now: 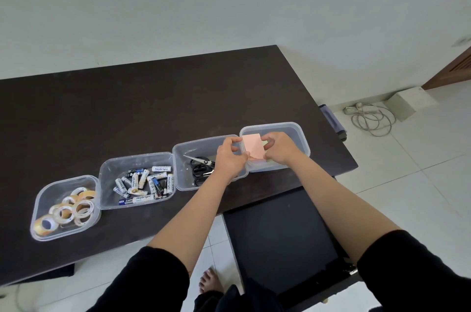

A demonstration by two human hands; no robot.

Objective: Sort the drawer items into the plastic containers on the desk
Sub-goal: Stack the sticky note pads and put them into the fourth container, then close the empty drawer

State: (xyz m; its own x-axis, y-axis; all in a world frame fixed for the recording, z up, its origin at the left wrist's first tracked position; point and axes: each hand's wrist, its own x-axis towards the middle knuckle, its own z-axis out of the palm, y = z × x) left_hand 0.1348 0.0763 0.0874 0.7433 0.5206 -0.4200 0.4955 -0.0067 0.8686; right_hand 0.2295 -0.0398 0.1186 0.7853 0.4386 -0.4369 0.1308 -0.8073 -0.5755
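Observation:
Four clear plastic containers stand in a row on the dark desk [153,108]. The rightmost container [302,133] has a pink pad of sticky notes [252,148] held over it. My left hand [230,156] pinches the pad's left edge and my right hand [276,148] grips its right side, where a yellowish pad shows under the fingers. The container next to it [183,156] holds black-handled scissors [201,165]. Further left, one container [107,171] holds several batteries [145,183] and the leftmost [40,199] holds several tape rolls [68,209].
An open black drawer [283,240] juts out below the desk's front edge, under my right forearm. My bare foot [210,280] rests on the white tiled floor. A coiled white cable [372,118] lies on the floor at the right.

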